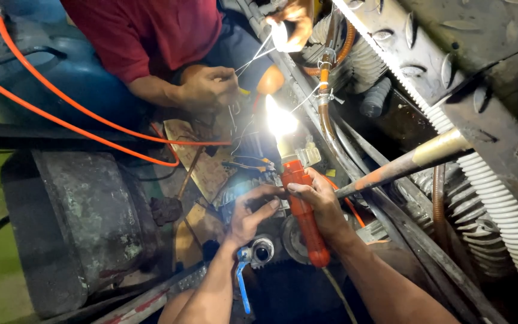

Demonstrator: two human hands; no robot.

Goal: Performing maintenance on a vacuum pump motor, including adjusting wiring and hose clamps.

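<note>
The right hand (322, 201) is wrapped around an orange torch (303, 210), its fingers clamped on the handle, with the lit head (280, 120) pointing to the far side and glaring brightly. The left hand (250, 213) reaches in just left of the torch, fingers loosely apart, fingertips touching the handle near the small metal parts (253, 180) beneath the beam. A blue-handled valve (244, 273) sits near, just below the left wrist. At the far side another person in a red shirt (145, 30) holds thin white wires (256, 54) between both hands. An orange hose (61, 114) runs across the left, and a white ribbed hose (487, 180) slopes down the right.

The glare likely hides detail close to the lamp, so the left fingers could misjudge a sharp edge. The torch may also slip if the grip shifts, dropping among the crowded pipes.
</note>
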